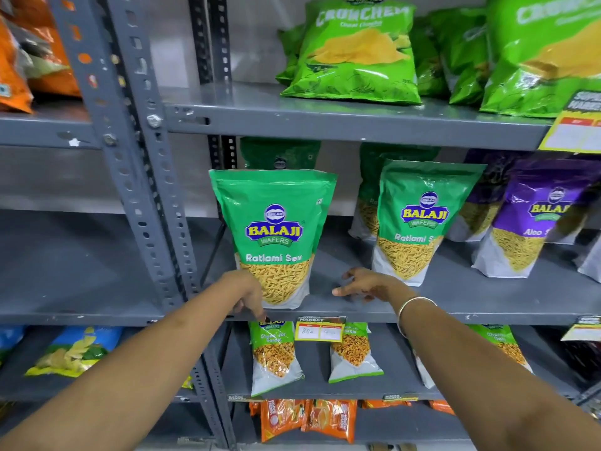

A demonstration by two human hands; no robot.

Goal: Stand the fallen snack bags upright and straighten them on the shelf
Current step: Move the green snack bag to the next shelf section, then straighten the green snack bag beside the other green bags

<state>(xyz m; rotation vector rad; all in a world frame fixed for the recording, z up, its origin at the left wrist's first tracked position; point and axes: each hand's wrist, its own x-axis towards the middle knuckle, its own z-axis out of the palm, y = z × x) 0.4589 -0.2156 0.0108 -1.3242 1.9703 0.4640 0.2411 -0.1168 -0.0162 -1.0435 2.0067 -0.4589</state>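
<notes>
A green Ratlami Sev bag (274, 236) stands upright at the front left of the middle grey shelf (455, 304). My left hand (248, 296) rests against its lower left corner, fingers curled down at the shelf lip. My right hand (364, 284) hovers just right of the bag with fingers spread, not touching it. A second Ratlami Sev bag (416, 219) stands upright further right, with another green bag behind each. A purple Aloo Sev bag (533, 219) stands at the right.
Green Crunchem bags (354, 53) lean on the shelf above. Smaller green bags (274, 356) stand on the shelf below, behind a yellow price tag (320, 330). Orange packets (309, 418) fill the lowest shelf. A slotted grey upright (146, 190) stands left of the bag.
</notes>
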